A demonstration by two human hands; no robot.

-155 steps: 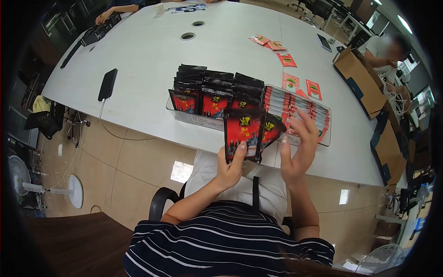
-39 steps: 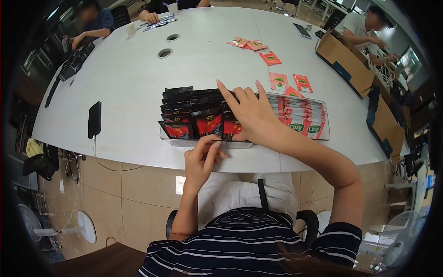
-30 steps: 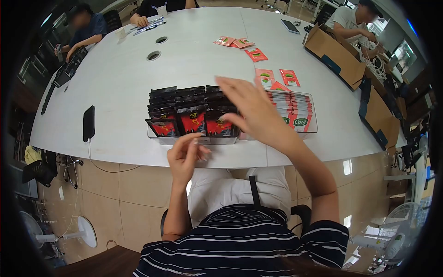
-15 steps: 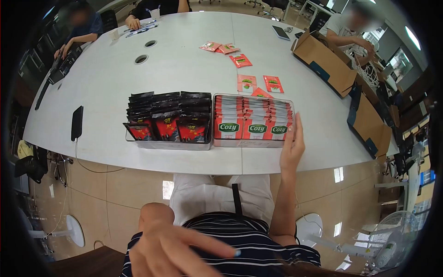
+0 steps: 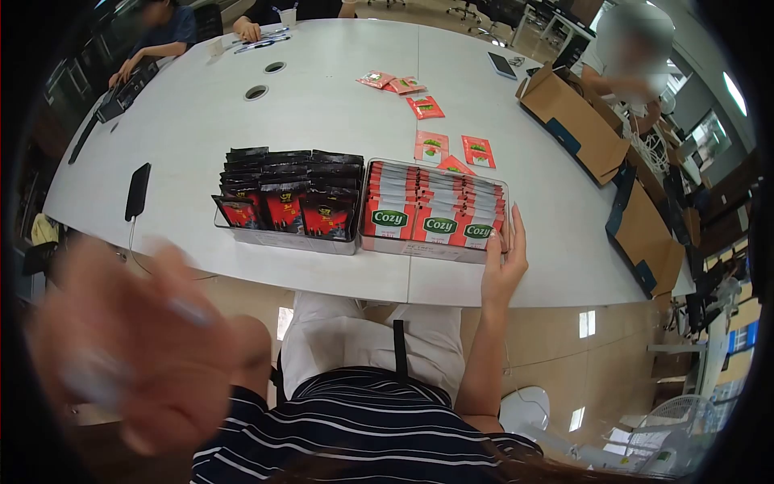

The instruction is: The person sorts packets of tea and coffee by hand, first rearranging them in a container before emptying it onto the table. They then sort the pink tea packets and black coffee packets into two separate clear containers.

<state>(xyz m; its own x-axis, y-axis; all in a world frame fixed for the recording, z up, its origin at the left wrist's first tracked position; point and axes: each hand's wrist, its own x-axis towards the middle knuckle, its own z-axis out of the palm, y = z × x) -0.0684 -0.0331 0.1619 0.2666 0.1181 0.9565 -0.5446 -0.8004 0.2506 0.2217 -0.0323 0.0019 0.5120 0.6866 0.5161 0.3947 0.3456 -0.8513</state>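
Note:
My right hand [image 5: 505, 262] grips the right front corner of a metal tray [image 5: 427, 252], thumb at the front and fingers along the side. Rows of red-and-white Cozy sachets [image 5: 439, 222] stand upright in that tray. Close to its left is a second metal tray [image 5: 294, 240], filled with black-and-red coffee sachets [image 5: 285, 206]. My left hand [image 5: 145, 347] is raised close to the camera at lower left, away from both trays. Motion smears its fingers, and I cannot tell what, if anything, it holds.
Loose red sachets [image 5: 425, 107] lie behind the Cozy tray. A phone [image 5: 138, 192] with a cable is at left, another phone [image 5: 501, 65] at the back. Opened cardboard boxes [image 5: 580, 133] line the right edge. Other people sit around the white table [image 5: 330, 105].
My left hand has swung from in front of my body to the left and nearer the camera. My right hand stays at the Cozy tray's corner. The whole view has turned slightly.

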